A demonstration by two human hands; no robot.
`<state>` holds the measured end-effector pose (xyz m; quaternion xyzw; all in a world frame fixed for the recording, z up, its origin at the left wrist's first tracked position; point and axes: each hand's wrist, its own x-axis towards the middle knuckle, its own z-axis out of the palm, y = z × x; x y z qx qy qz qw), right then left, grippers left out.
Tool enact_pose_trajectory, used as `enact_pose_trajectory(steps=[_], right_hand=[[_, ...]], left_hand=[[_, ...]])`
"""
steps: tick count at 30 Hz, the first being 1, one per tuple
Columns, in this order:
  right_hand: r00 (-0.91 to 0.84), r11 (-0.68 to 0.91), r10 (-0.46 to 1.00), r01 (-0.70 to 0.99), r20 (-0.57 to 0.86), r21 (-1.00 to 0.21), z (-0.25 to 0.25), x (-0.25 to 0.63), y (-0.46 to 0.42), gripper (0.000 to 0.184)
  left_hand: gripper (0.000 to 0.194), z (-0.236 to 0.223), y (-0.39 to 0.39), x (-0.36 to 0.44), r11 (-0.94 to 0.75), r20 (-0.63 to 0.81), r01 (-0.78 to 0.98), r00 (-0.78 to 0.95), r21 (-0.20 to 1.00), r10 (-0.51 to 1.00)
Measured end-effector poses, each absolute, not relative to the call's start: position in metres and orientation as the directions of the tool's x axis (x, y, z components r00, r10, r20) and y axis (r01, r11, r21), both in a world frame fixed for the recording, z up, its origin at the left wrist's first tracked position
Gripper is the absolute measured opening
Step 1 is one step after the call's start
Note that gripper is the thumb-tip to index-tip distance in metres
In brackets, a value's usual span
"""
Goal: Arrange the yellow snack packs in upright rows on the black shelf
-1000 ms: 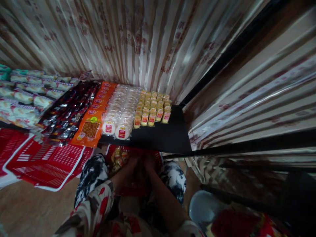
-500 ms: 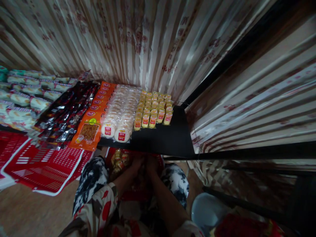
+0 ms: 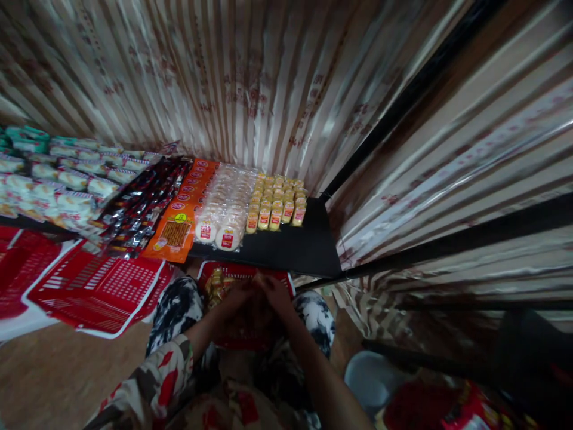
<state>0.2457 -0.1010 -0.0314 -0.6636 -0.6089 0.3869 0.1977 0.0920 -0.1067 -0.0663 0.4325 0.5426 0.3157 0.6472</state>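
The person's left hand (image 3: 236,294) and right hand (image 3: 276,294) are close together over the red basket (image 3: 285,278), each grip's state impossible to tell; gold-wrapped packets (image 3: 216,286) lie inside the basket's left side.

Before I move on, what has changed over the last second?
The left hand and right hand have moved toward the far rim of the red plastic basket below them, now nearly meeting at the tips; any grip is too dark to tell. The rows of small yellow wrapped packets on the flat black shelf stayed put.
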Motion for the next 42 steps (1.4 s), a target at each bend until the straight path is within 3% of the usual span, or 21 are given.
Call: enact_pose_trajectory(steps=[5, 10, 14, 17, 20, 24, 28, 33, 38, 42], right_hand=[[-0.101, -0.151, 0.967, 0.512, -0.234, -0.845, -0.012, 0.245, -0.112, 0.028], [-0.159, -0.247, 0.944, 0.248, -0.291, -0.937, 0.008, 0.241, -0.119, 0.031], [-0.158, -0.333, 0.931, 0.009, -0.33, -0.943, 0.023, 0.242, -0.12, 0.041], [-0.206, -0.344, 0.919, -0.009, -0.335, -0.939, 0.033, 0.247, -0.12, 0.044], [-0.26, -0.338, 0.909, -0.007, -0.325, -0.941, 0.038, 0.252, -0.122, 0.042], [-0.162, -0.368, 0.925, -0.147, -0.344, -0.918, 0.037, 0.253, -0.123, 0.045], [-0.077, -0.35, 0.937, -0.206, -0.341, -0.914, 0.035, 0.252, -0.12, 0.045], [-0.022, -0.318, 0.945, -0.281, -0.325, -0.905, 0.034, 0.248, -0.116, 0.046], [-0.046, -0.306, 0.952, -0.248, -0.304, -0.919, 0.03, 0.244, -0.112, 0.043], [-0.01, -0.181, 0.983, 0.012, -0.181, -0.983, 0.027, 0.252, -0.095, 0.037]], left_hand=[[0.029, -0.056, -0.122, 0.087, 0.299, -0.304, 0.051, 0.179, 0.953, 0.936], [0.026, -0.03, -0.125, 0.084, 0.307, -0.302, -0.011, 0.155, 0.952, 0.941], [0.028, -0.004, -0.117, 0.073, 0.142, -0.191, 0.233, 0.204, 0.962, 0.96], [0.027, 0.023, -0.108, 0.064, -0.096, -0.069, 0.438, 0.346, 0.894, 0.936], [0.026, 0.047, -0.098, 0.061, -0.215, -0.003, 0.459, 0.428, 0.862, 0.904], [0.039, 0.056, -0.088, 0.07, -0.108, 0.019, 0.359, 0.243, 0.927, 0.97], [0.045, 0.047, -0.089, 0.082, 0.166, -0.163, 0.097, -0.035, 0.981, 0.986], [0.043, 0.048, -0.097, 0.096, 0.284, -0.29, -0.103, -0.046, 0.953, 0.956], [0.03, 0.039, -0.085, 0.11, 0.269, -0.275, -0.102, -0.052, 0.958, 0.96], [0.026, 0.034, -0.07, 0.113, 0.137, -0.13, 0.093, -0.076, 0.986, 0.989]])
